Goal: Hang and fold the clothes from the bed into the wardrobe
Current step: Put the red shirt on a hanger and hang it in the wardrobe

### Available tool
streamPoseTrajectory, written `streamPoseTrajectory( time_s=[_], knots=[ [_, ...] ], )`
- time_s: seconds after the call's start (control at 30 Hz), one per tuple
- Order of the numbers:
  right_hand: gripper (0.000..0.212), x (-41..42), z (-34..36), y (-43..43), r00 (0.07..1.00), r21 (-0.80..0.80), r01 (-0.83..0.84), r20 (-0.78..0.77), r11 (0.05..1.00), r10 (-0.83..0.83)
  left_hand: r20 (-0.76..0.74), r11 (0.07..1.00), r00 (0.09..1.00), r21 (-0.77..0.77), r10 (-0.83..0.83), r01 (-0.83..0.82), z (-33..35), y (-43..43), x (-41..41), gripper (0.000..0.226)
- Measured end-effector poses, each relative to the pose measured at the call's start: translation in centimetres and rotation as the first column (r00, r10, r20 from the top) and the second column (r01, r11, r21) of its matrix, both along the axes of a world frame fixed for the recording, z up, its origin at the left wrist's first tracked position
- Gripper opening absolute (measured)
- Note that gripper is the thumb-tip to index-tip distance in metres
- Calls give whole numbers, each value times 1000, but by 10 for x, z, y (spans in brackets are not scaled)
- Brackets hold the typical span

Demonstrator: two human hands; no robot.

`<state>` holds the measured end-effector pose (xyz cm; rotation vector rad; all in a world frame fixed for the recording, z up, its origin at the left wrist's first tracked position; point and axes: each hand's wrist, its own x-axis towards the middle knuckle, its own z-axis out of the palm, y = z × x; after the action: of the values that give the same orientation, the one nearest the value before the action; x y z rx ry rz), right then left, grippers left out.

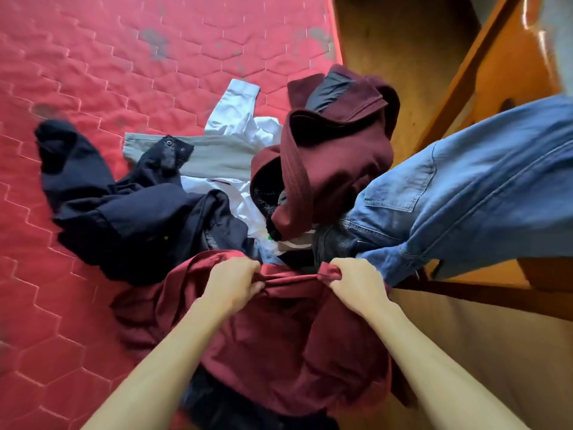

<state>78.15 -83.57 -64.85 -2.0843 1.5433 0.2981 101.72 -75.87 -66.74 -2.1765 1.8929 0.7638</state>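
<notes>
Both fists clutch one maroon garment (279,336) at the near edge of the bed (93,72) — the left hand (234,282) and right hand (356,285) each bunching its top edge, the cloth pulled taut between them. It is plain, dark wine-red, creased, draping toward the camera. Behind it lie a navy shirt (124,212), white shirt (238,119), maroon jacket (341,156) and blue jeans (465,187).

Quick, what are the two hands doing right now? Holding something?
Left hand: closed, gripping the bunched top edge of the maroon garment.
Right hand: closed, gripping the same maroon garment.
</notes>
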Motion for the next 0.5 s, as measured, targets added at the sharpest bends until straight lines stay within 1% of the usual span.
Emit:
streamPoseTrajectory(
  time_s=[0.1,0.17,0.23,0.27,0.33,0.4,0.5],
  knots=[
    [16,0,54,-10,999,-99,-50,-21,994,48,-35,996,999,-85,37,-39,64,-5,13,28],
    [14,-2,94,-14,997,-168,-83,-11,982,83,-159,991,986,-115,53,-71,111,-4,24,32],
    [7,-4,135,-18,996,-218,-75,24,973,82,-343,981,936,-139,83,-138,157,3,36,41],
    [7,-5,155,-19,996,-228,-53,53,972,66,-410,971,906,-151,107,-183,181,7,42,43],
    [12,-7,192,-22,992,-247,-19,119,969,50,-504,952,851,-160,148,-260,225,15,50,49],
    [12,-7,228,-25,981,-292,-24,177,956,79,-567,938,808,-167,160,-303,271,22,55,54],
    [14,-3,289,-26,973,-373,-70,177,925,145,-601,921,789,-224,126,-317,334,31,67,41]
  ],
)
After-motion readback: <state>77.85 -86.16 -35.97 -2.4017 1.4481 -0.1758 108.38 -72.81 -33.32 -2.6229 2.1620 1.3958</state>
